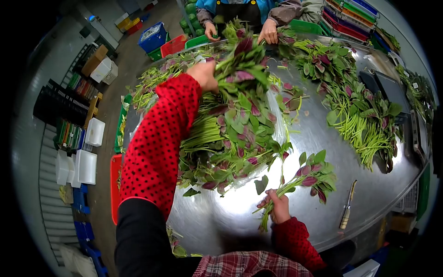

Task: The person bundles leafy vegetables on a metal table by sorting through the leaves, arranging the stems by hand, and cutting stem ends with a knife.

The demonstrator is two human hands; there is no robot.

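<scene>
My left hand (pixel 204 76) is stretched forward, closed round the stems of a bunch of green and purple leafy greens (pixel 244 69), held above the heap. Near the front edge of the metal table (pixel 318 221), my right hand (pixel 279 207) grips the stems of a smaller bunch (pixel 314 175), its leaves pointing to the upper right. Between my hands lies a large heap of the same greens (pixel 230 138), partly on clear plastic (pixel 277 115). A knife (pixel 348 205) with a pale handle lies to the right of my right hand.
Across the table stands a person in a dark apron (pixel 237 14), both hands near the greens. More greens (pixel 364 115) lie on the right beside a dark device (pixel 390 92). Red (pixel 115 184) and green crates (pixel 122 122) line the left edge. Coloured crates (pixel 348 21) are stacked at back right.
</scene>
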